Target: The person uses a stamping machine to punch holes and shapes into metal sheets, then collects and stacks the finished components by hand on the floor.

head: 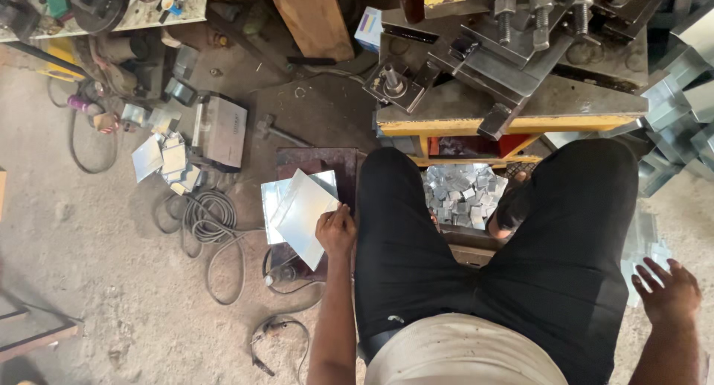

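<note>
Left hand [336, 231] grips a flat sheet [301, 215] of thin, shiny grey metal, roughly rectangular, smooth and dull-reflective. Fingers closed on its near right edge, thumb on top. Sheet sits low at the person's left, just beside the left knee, over a second similar sheet and a dark rust-brown plate [316, 164] on the floor. Its long axis runs diagonally — from lower right, by the hand, up and left; the far corners point away from the body.

Right hand [667, 287] hangs at the right thigh, fingers spread wide, holding nothing, over a pale stack of metal pieces [645, 240] on the floor.

Between the knees — a bin of small bright square offcuts [461, 191], jumbled. Ahead, a heavy steel press [513, 58] on a yellow frame, bolts and clamps on top.

Left of the sheet: coiled grey cable [208, 217], scattered small sheets [167, 160], a boxy grey tool [222, 130]. Floor [97, 281] there is dusty, rough concrete, with open room toward lower left. Right side crowded by stacked folded metal [680, 95].
</note>
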